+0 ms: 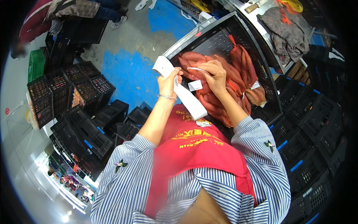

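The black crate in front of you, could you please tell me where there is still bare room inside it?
The black crate is bare at its far left corner, beyond the netted sweet potatoes. The near half is crowded: bags, left hand with the label strip, right hand.

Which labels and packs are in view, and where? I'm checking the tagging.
Label strip: long white paper band, held in the left hand.
Single label: small white slip in the right hand's fingers.
Net bags of sweet potatoes: red mesh, white tags, inside the black crate.
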`<action>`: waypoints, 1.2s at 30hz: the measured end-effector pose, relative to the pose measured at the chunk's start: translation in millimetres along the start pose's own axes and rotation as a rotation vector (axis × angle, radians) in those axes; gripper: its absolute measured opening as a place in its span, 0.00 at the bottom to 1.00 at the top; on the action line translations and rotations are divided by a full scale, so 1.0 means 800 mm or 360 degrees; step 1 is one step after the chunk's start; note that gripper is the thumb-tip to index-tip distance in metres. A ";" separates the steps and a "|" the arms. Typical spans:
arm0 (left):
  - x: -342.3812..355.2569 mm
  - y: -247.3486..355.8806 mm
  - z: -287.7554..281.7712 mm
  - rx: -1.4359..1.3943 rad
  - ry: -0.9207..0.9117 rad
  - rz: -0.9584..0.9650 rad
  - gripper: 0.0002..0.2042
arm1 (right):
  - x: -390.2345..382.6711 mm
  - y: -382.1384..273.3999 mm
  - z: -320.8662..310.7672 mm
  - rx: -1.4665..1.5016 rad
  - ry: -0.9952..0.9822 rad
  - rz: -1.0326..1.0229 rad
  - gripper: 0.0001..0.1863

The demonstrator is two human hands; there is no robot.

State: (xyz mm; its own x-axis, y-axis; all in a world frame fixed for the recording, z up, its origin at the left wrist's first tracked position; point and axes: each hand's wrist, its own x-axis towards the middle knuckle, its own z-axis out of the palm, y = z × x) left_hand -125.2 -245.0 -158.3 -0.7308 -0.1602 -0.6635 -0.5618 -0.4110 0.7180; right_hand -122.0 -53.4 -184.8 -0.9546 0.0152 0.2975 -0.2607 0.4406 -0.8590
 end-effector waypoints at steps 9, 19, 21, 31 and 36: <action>-0.030 0.018 0.007 -0.0027 -0.0325 -0.0482 0.10 | -0.015 -0.026 -0.012 -0.0058 0.0039 -0.0021 0.12; -0.020 0.015 0.007 0.0829 -0.0081 0.0511 0.07 | -0.004 -0.009 0.005 0.0027 -0.0158 -0.0188 0.09; 0.003 0.016 0.006 0.1011 -0.0312 0.0735 0.08 | 0.009 -0.003 0.012 -0.0055 -0.0284 -0.0281 0.06; 0.029 0.034 0.011 0.2004 -0.0435 0.0735 0.20 | 0.022 0.016 0.042 0.0232 -0.0522 0.0210 0.10; 0.047 0.021 0.020 0.2295 -0.0480 0.0755 0.25 | 0.009 0.032 0.068 0.0400 -0.0351 0.0441 0.13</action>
State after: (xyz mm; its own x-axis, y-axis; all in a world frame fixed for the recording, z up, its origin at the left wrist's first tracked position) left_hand -168.2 -243.4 -167.6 -0.8929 0.2326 -0.3855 -0.0187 0.8364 0.5478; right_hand -143.5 -90.5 -227.6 -0.9943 -0.1018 -0.0312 0.0087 0.2144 -0.9767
